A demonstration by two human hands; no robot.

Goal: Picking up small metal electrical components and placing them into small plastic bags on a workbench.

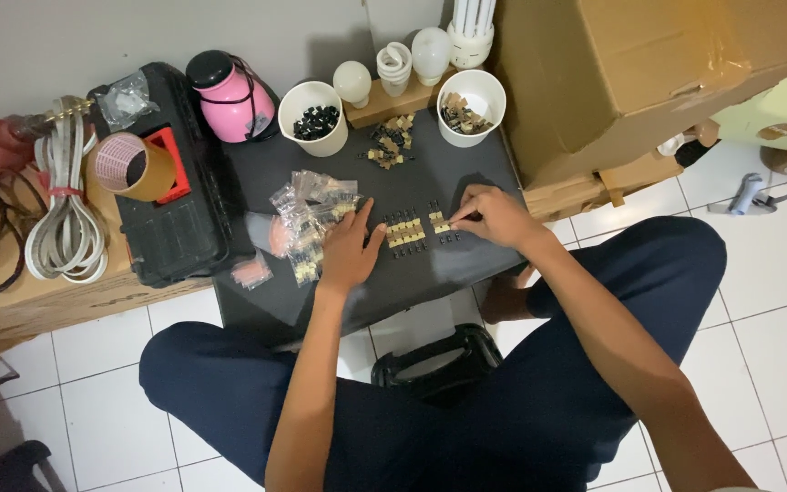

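Partway through, judging by the rows of small tan parts [406, 231] lined up mid-tabletop [430, 273], left hand [350, 251] resting flat beside them, right hand [494, 215] pinching one, loose pile [391, 141] still unsorted.

A plain grey wall [138, 27] closes the top of the view, and the floor [776, 301] is laid with glossy white square tiles with dark grout lines. A low dark desk [430, 273] stands against the wall, flanked by a brown wooden surface [56, 305] on one side and a large cardboard box [630, 73] on the other. The light is dim and even.
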